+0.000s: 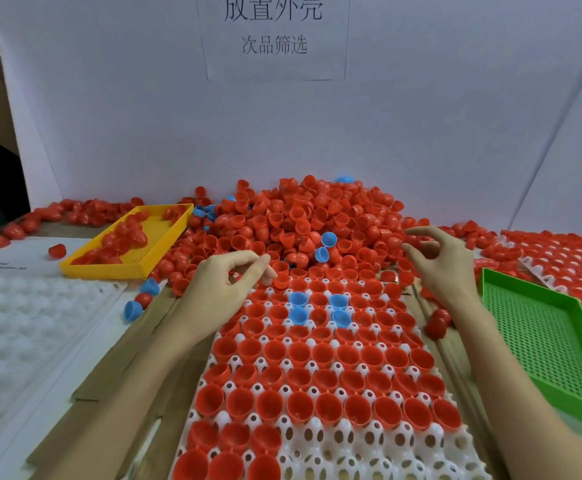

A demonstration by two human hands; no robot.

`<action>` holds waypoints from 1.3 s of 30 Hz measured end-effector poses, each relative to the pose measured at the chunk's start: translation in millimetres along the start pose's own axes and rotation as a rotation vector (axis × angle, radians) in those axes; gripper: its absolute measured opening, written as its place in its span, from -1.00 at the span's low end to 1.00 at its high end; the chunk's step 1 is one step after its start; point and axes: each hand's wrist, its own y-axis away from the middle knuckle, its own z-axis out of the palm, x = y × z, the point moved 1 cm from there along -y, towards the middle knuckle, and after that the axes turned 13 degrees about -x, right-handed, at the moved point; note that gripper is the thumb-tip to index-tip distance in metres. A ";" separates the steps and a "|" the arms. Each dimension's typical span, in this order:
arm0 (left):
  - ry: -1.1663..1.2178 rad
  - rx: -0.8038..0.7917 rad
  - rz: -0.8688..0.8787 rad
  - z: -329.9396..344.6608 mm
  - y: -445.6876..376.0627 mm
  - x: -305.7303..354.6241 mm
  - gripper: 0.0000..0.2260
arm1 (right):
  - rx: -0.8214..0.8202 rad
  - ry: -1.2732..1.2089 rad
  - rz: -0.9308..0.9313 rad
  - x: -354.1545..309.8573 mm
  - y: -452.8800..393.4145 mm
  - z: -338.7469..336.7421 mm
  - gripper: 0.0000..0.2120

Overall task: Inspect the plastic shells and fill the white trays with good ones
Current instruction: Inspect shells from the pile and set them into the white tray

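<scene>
A white tray [320, 455] lies lengthwise in front of me, most of its pockets filled with red shells [320, 355] and several blue shells [298, 308]; its nearest rows have bare pockets. A big heap of loose red shells [303, 220] lies behind it, with a few blue ones [327, 240]. My left hand [227, 285] is at the tray's far left corner, thumb and forefinger pinching a red shell [281, 281] by its rim. My right hand [442, 268] hovers over the heap's right edge, fingers loosely curled, holding nothing.
A yellow basket [165, 249] with red shells sits at the back left, a green perforated basket [546, 337] at the right. Bare white trays [23, 313] lie on the left, a filled tray [566, 258] at the far right. A white wall with a paper sign stands behind.
</scene>
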 end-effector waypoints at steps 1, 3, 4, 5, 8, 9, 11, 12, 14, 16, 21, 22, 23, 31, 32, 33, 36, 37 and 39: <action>-0.001 -0.001 -0.001 -0.4 -0.1 0.6 -0.76 | -0.012 -0.030 0.005 -3.4 4.3 -1.4 -0.74; -0.025 -0.003 0.020 -0.3 -0.1 2.3 -0.81 | -0.061 -0.146 0.007 -10.5 12.0 -5.1 -0.72; -0.036 -0.002 0.037 0.5 -0.1 3.5 -0.85 | -0.109 -0.223 0.005 -15.2 15.4 -6.3 -0.72; -0.039 -0.002 0.053 1.7 0.3 4.6 -0.90 | -0.180 -0.294 0.000 -21.3 18.7 -7.0 -0.72; 0.008 -0.037 0.114 7.2 1.6 9.5 -0.82 | -0.488 -0.474 -0.015 -44.1 29.8 -3.3 -0.71; 0.039 -0.068 0.148 9.4 1.8 11.3 -0.72 | -0.584 -0.504 -0.029 -52.4 33.9 -0.4 -0.70; 0.083 -0.149 0.218 15.0 2.8 15.3 -0.55 | -0.731 -0.516 -0.054 -68.9 42.2 6.0 -0.67; 0.095 -0.179 0.245 18.2 3.8 16.9 -0.52 | -0.787 -0.502 -0.071 -76.1 46.4 9.5 -0.65; 0.102 -0.193 0.262 22.5 5.6 19.2 -0.59 | -0.871 -0.463 -0.114 -86.9 53.6 16.6 -0.60; 0.120 -0.167 0.252 23.0 7.5 20.3 -0.74 | -0.905 -0.418 -0.125 -95.3 58.9 20.8 -0.58; 0.279 -0.138 0.138 14.8 5.2 18.7 -0.79 | -0.773 -0.152 -0.218 -104.2 68.1 25.5 -0.82; 0.307 -0.141 0.108 14.0 4.6 17.9 -0.77 | -0.705 -0.110 -0.263 -105.7 69.6 25.4 -0.85; 0.333 -0.157 0.079 13.8 4.3 16.9 -0.75 | -0.648 -0.093 -0.310 -107.5 71.0 25.8 -0.77; 0.363 -0.299 0.029 21.0 3.7 12.3 -0.67 | -0.645 -0.005 -0.456 -114.6 77.1 28.1 -0.68; 0.353 -0.315 0.041 22.8 3.5 11.8 -0.67 | -0.644 -0.005 -0.461 -114.5 77.2 29.8 -0.69; 0.355 -0.327 0.050 24.4 3.4 11.2 -0.67 | -0.639 0.018 -0.468 -114.0 77.1 31.0 -0.73; 0.307 -0.332 0.067 27.6 4.1 10.1 -0.68 | -0.620 0.097 -0.483 -115.1 76.4 32.3 -0.86; 0.284 -0.323 0.067 27.4 3.7 9.0 -0.69 | -0.628 0.096 -0.473 -115.4 76.2 31.3 -0.90; 0.303 -0.280 0.051 23.8 2.3 7.8 -0.68 | -0.656 0.051 -0.428 -118.4 75.2 26.0 -0.96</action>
